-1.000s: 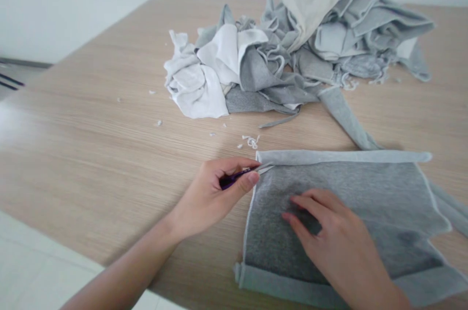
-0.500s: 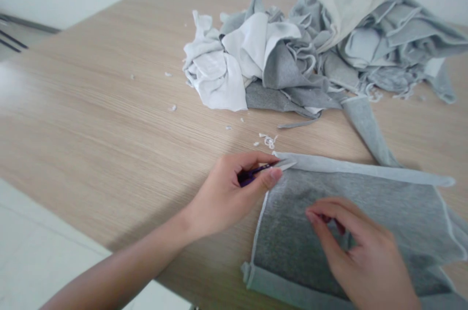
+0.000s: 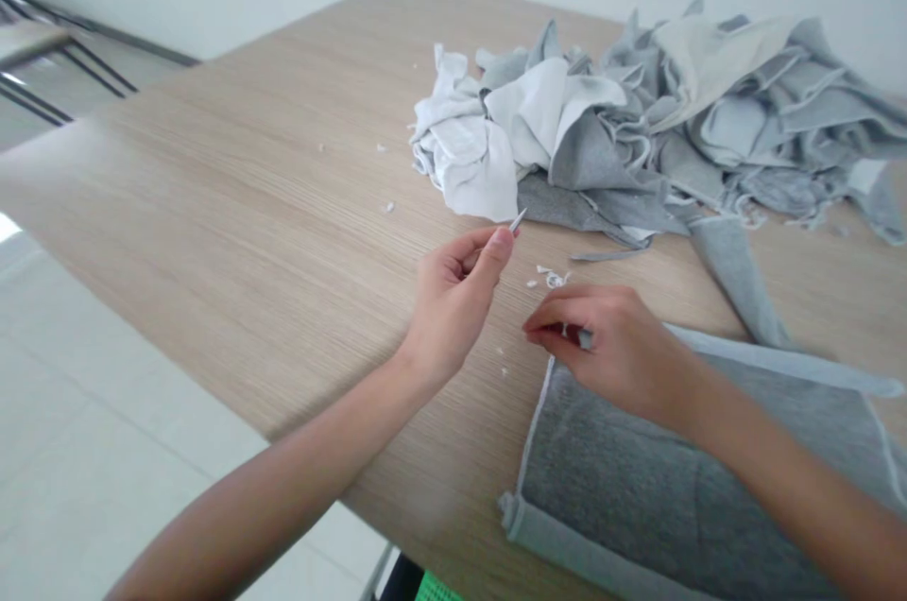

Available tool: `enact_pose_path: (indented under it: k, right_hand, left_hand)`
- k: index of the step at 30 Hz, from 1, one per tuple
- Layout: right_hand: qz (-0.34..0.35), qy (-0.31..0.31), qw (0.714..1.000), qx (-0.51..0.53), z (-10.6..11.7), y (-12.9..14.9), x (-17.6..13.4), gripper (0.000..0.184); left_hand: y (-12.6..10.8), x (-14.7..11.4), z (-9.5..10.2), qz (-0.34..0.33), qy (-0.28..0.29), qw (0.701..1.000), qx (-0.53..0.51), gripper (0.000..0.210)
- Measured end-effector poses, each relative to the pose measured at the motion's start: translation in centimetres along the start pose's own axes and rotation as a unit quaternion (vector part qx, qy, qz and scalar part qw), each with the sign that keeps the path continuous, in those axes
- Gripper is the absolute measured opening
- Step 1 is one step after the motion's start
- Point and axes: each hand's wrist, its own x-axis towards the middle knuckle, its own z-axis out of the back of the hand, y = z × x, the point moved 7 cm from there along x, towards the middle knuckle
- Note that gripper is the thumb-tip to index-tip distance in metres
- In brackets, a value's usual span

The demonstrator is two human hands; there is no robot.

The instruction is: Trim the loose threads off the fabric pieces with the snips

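My left hand (image 3: 453, 299) is closed around a pair of thread snips (image 3: 520, 220). Only the pale pointed tips stick out past the thumb, and the handle is hidden in the palm. My right hand (image 3: 609, 346) is pinched at the upper left corner of a grey fabric piece (image 3: 638, 478) with light edging. Whether those fingertips hold the corner or a bit of thread cannot be made out. The fabric lies flat on the table, partly under my right forearm. Beyond my right fingers lie some white thread scraps (image 3: 556, 279).
A heap of crumpled grey and white cloth pieces (image 3: 595, 128) covers the back right of the wooden table (image 3: 248, 204). One grey strip (image 3: 741, 280) trails from it towards the flat fabric. Lint bits dot the tabletop. A chair or bench (image 3: 35, 43) stands at far left.
My left hand has lifted away from the fabric's corner with the snips, whose tips now point upward. My right hand has moved up and left to that corner. The camera view has shifted.
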Motion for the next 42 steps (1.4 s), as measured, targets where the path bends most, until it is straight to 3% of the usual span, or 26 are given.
enact_pose_path:
  k: [3, 8, 14, 19, 22, 26, 30, 42]
  right_hand:
    - [0.029, 0.047, 0.998, -0.001, -1.5, 0.2, 0.9, 0.029]
    - [0.053, 0.066, 0.996, -0.002, -2.4, 0.3, 0.8, 0.045]
    - [0.035, 0.043, 0.998, -0.021, -1.0, 0.3, 1.1, 0.006]
    - [0.036, 0.004, 0.998, -0.046, 0.8, 0.6, -0.5, 0.013]
    - [-0.006, 0.0, 1.0, -0.023, 1.1, 0.0, -2.9, 0.013]
    - [-0.095, 0.046, 0.994, -0.003, -0.1, -1.9, -5.7, 0.014]
    - [-0.124, 0.092, 0.988, 0.013, -1.8, -3.3, -7.0, 0.015]
    - [-0.112, 0.039, 0.993, 0.011, -3.0, -4.2, -7.4, 0.013]
  left_hand:
    - [0.0, 0.1, 0.2, 0.001, -0.008, 1.0, 0.001, 0.036]
    - [-0.1, 0.1, 0.2, -0.001, 0.0, 1.0, 0.008, 0.039]
    - [-0.3, 0.1, 0.0, -0.007, 0.007, 1.0, 0.026, 0.04]
    - [-0.4, 0.0, -0.2, -0.016, 0.015, 1.0, 0.014, 0.037]
    - [-0.4, 0.0, -0.2, -0.02, 0.016, 1.0, 0.003, 0.037]
    - [-0.3, 0.0, -0.4, -0.025, 0.025, 0.999, 0.009, 0.039]
    - [-0.2, -0.1, -0.5, -0.023, 0.031, 0.999, 0.018, 0.039]
    - [0.2, 0.0, -0.5, -0.01, 0.034, 0.999, 0.035, 0.039]
